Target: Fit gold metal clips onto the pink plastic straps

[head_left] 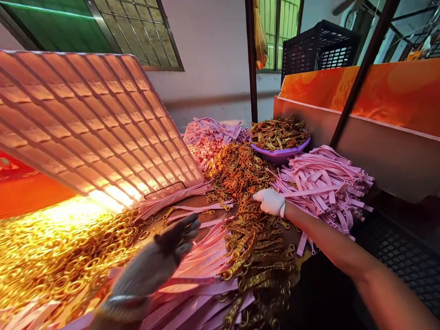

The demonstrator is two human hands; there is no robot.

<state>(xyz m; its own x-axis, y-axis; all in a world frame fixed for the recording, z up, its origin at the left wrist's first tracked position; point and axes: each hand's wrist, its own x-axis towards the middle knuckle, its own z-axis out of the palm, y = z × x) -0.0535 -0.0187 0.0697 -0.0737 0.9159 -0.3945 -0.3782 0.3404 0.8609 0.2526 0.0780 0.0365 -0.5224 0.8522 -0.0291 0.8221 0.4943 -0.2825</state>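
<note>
A cluttered bench (291,235) is filling the foreground, its brown top showing only in patches between the heaps. Behind it a pale wall (213,55) is rising to a barred window (140,32), and at the right an orange sheet (371,98) is covering the top of a partition, with a black crate (316,48) standing behind. A slotted pink rack (85,123) is leaning over the left side, where strong light is falling on a broad spread of gold rings (62,247). A heap of gold clasps (237,169) is lying at the middle, just beyond the right hand (271,202), while a purple basin (282,150) is holding more of them farther back. A pile of pink straps (323,183) is sitting beyond the right forearm, and a row of pink strips (202,266) is lying between the hands and toward the near edge, with clasps along its right-hand ends. The left hand, in a grey glove, is hovering above the left of that row, fingers extended and the grasp empty. The right hand, in a white glove, is resting at the heap's near edge with fingers curling inward; whether they are gripping a clasp I cannot tell from this angle.
</note>
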